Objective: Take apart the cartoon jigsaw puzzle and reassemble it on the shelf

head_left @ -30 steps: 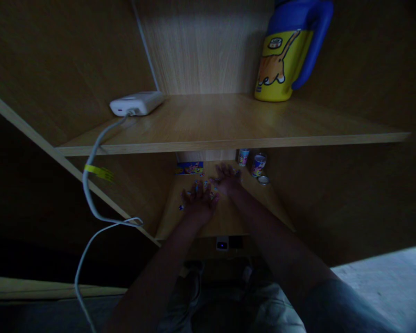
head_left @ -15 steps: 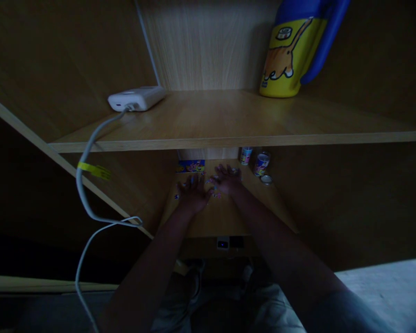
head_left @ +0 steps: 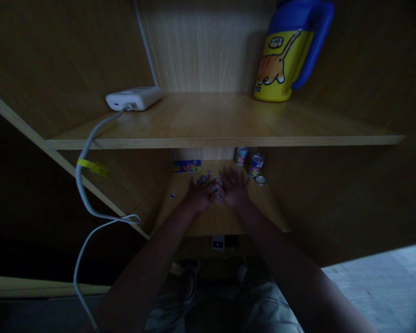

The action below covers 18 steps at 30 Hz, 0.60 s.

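On the dim lower desk surface, my left hand and my right hand lie side by side, almost touching, fingers stretched forward and flat. Between and just ahead of the fingertips lies a small heap of several tiny colourful pieces. One stray piece lies apart, to the left of my left hand. A flat blue and yellow picture card leans at the back of the desk.
Two small printed cups and a round lid stand at the back right. The shelf above bears a white charger with its cable hanging down and a yellow-blue jug.
My hands have drawn together toward the middle, sweeping the scattered pieces into a tighter heap. The left hand moved forward and right; the right hand moved slightly back.
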Each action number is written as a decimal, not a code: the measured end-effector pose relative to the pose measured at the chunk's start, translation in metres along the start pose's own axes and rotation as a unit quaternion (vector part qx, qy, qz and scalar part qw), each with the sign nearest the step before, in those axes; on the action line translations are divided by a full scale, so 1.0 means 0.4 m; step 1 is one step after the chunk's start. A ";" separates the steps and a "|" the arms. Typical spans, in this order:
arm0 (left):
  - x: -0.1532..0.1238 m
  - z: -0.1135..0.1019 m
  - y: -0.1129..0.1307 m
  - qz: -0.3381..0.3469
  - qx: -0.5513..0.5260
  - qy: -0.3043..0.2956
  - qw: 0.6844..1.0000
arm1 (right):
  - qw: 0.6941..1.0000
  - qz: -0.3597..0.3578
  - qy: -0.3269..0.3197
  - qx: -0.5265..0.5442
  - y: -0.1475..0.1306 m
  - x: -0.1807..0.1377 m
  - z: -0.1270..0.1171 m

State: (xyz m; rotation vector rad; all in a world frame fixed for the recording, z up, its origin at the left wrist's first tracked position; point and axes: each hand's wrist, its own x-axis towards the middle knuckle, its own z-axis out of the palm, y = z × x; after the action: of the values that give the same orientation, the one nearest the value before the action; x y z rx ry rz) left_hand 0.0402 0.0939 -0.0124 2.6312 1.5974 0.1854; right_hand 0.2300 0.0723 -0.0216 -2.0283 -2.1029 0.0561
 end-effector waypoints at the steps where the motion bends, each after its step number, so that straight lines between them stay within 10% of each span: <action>1: -0.008 -0.003 0.008 -0.013 0.003 0.014 1.000 | 1.000 0.021 -0.003 0.003 -0.001 0.002 0.003; 10: -0.145 -0.011 -0.040 -0.195 0.045 0.076 0.977 | 0.995 0.070 -0.075 0.019 -0.003 0.099 0.019; 18: -0.121 0.004 -0.060 -0.127 0.038 -0.001 0.991 | 0.993 -0.063 -0.088 0.047 -0.045 0.152 0.017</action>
State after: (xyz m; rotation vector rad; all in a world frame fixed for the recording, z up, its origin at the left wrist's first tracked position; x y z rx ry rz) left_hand -0.0027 0.0622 -0.0202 2.4460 1.9548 0.1120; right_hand 0.2096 0.1324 -0.0173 -1.8951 -2.2806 0.3191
